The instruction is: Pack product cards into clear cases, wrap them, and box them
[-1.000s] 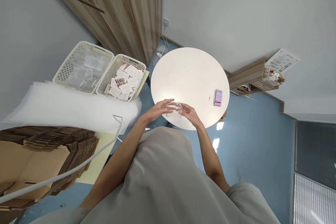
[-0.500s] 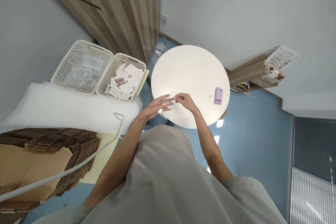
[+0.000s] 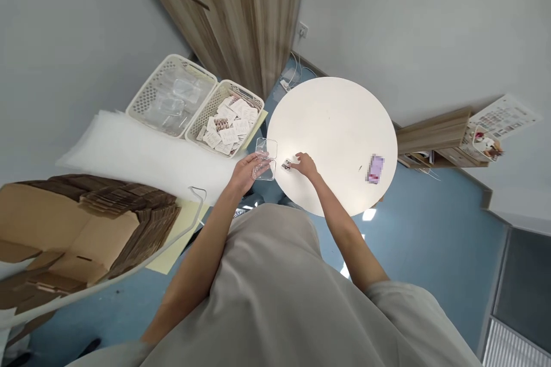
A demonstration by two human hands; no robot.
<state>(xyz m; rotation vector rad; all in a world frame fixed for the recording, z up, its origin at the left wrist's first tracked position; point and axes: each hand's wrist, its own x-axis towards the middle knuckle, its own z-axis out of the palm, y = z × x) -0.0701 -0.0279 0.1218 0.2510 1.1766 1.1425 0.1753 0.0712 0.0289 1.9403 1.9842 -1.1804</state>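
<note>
My left hand grips a clear plastic case whose two halves are opened out, at the left edge of the round white table. Between thumb and fingers of my right hand is a small white card with dark spots. The card is just right of the case, apart from it, above the table top. Its exact kind is too small to tell.
To the left, one white basket holds clear plastic cases and another holds many small cards. White foam sheeting and folded cardboard boxes lie nearer. A blurred purple object rests on the table's right side.
My hands have moved apart. The right hand has drawn away from the case to the right, with the spotted card in its fingers. The whole view has shifted slightly.
</note>
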